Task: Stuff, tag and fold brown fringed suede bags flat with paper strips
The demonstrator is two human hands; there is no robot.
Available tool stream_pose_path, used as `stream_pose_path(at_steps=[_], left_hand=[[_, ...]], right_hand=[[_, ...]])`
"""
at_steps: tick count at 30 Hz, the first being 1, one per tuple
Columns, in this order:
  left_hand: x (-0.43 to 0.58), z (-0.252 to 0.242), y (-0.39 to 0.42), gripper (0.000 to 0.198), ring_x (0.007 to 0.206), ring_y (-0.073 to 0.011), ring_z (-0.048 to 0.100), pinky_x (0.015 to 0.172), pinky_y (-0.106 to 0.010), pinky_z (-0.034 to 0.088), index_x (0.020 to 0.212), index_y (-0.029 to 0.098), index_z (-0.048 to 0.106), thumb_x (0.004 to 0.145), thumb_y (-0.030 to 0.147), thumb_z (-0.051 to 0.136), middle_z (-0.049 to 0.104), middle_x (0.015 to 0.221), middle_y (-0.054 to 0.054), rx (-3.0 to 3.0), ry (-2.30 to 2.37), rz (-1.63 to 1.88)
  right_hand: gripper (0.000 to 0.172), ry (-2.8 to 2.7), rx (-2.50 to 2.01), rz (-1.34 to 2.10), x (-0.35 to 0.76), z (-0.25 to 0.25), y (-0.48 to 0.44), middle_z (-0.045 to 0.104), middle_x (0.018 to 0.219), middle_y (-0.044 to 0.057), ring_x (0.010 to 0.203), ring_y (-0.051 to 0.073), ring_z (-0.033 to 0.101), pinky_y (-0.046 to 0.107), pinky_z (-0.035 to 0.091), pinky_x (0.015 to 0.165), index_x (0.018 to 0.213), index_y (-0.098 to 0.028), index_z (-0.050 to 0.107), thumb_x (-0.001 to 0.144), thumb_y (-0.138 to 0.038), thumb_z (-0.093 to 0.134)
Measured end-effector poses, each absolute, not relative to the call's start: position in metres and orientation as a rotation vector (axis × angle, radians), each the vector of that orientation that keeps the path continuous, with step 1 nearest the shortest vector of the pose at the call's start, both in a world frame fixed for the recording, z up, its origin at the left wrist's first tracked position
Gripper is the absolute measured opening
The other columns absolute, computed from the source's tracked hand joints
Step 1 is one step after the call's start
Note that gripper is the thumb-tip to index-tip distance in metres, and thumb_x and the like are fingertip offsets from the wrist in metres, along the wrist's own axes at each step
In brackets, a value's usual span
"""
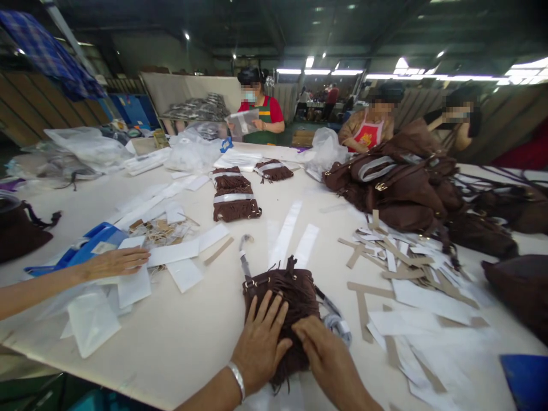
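A dark brown fringed handbag (299, 283) lies on the pale table in front of me. My left hand (263, 337) rests flat on its front, fingers spread over the fringe. On the bag's right side is my right hand (323, 348), its fingers curled in against the fringe; what they grip, if anything, is hidden. A strap wrapped in clear plastic (338, 325) loops out at the bag's right, and another wrapped strap end (245, 257) sticks up at its upper left. White strips (286, 228) lie just beyond the bag.
A co-worker's hand (117, 261) reaches from the left over white sheets (136, 285) near a blue holder (92, 242). Banded brown bags (233, 208) lie ahead. Brown bags (411, 188) are heaped at right, above scattered card and paper strips (411, 268). Several people work across the table.
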State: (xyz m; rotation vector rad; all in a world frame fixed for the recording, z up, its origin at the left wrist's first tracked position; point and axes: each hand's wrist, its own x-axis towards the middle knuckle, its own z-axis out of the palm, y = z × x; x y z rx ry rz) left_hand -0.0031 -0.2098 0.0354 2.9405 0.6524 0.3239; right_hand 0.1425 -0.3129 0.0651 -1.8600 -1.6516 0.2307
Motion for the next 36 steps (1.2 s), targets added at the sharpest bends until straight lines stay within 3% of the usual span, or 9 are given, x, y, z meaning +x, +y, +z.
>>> stream_pose_path(at_steps=[3,5,10,14,20,27,29,32,36], left_hand=[[-0.004,0.031,-0.214,0.063,0.145,-0.0345,0.012,0.114,-0.063,0.018,0.149,0.019,0.021,0.093,0.037,0.043,0.020,0.157,-0.009,2.956,0.754,0.338],[-0.004,0.025,-0.214,0.062,0.144,-0.0355,0.015,0.113,-0.062,0.022,0.148,0.017,0.024,0.093,0.037,0.043,0.024,0.156,-0.011,2.947,0.797,0.353],[-0.020,0.000,-0.205,0.060,0.142,-0.0344,0.024,0.111,-0.055,0.034,0.146,0.014,0.029,0.093,0.038,0.043,0.034,0.152,-0.011,2.900,0.800,0.414],[-0.020,0.013,-0.200,0.051,0.141,-0.0286,0.029,0.113,-0.051,0.032,0.142,0.015,0.036,0.094,0.031,0.042,0.042,0.147,-0.010,2.815,0.859,0.482],[0.035,0.064,-0.176,0.084,0.146,-0.0321,0.008,0.117,-0.051,0.019,0.149,0.011,0.015,0.077,0.026,0.055,0.013,0.159,-0.013,2.785,0.778,0.263],[0.047,0.041,-0.157,0.084,0.135,-0.0361,0.031,0.109,-0.052,0.029,0.146,0.006,0.023,0.079,0.045,0.054,0.041,0.143,-0.021,2.731,0.742,0.025],[0.046,0.041,-0.155,0.077,0.129,-0.0378,0.036,0.105,-0.055,0.031,0.140,0.007,0.035,0.078,0.046,0.056,0.047,0.135,-0.022,2.747,0.743,0.042],[0.045,0.050,-0.152,0.044,0.120,-0.0380,0.040,0.099,-0.057,0.034,0.113,0.012,0.060,0.078,0.039,0.058,0.057,0.115,-0.019,2.762,0.674,0.043],[0.029,0.065,-0.145,0.017,0.113,-0.0288,0.046,0.096,-0.044,0.040,0.088,0.019,0.065,0.073,0.017,0.058,0.060,0.104,-0.011,2.729,0.504,0.062]], right_hand=[[0.030,-1.384,-1.859,0.017,0.157,0.064,-0.284,0.058,0.115,0.011,0.112,0.021,0.053,0.041,0.045,0.098,0.117,-0.021,0.053,0.095,-0.015,0.033],[0.033,-1.384,-1.864,-0.038,0.166,0.040,-0.264,0.054,0.120,0.012,0.118,0.023,0.049,0.047,0.042,0.101,0.117,-0.019,0.051,0.093,-0.011,0.031],[0.034,-1.365,-1.887,0.024,0.179,-0.023,-0.249,0.054,0.110,0.011,0.109,0.022,0.052,0.047,0.045,0.097,0.108,-0.017,0.051,0.085,-0.004,0.029],[0.028,-1.248,-1.886,0.087,0.178,-0.019,-0.254,0.058,0.105,0.010,0.101,0.022,0.058,0.043,0.047,0.092,0.111,-0.018,0.049,0.090,-0.013,0.032],[0.062,-1.049,-2.070,0.314,0.186,0.019,-0.238,0.067,0.084,0.002,0.072,0.021,0.066,0.031,0.048,0.067,0.146,-0.018,0.021,0.094,-0.043,0.043],[0.033,-1.303,-2.313,0.345,0.199,0.031,-0.219,0.069,0.081,0.001,0.078,0.021,0.066,0.026,0.041,0.066,0.120,-0.028,0.055,0.094,-0.045,0.043],[0.029,-1.300,-2.330,0.395,0.199,0.032,-0.216,0.068,0.076,0.000,0.075,0.019,0.065,0.025,0.038,0.063,0.112,-0.027,0.057,0.094,-0.045,0.045],[0.028,-1.294,-2.349,0.463,0.201,0.034,-0.210,0.068,0.071,0.000,0.071,0.018,0.064,0.024,0.036,0.060,0.103,-0.025,0.059,0.091,-0.048,0.049],[0.029,-1.302,-2.367,0.547,0.206,0.036,-0.205,0.069,0.071,0.001,0.075,0.018,0.065,0.024,0.037,0.063,0.101,-0.024,0.063,0.090,-0.049,0.051]])
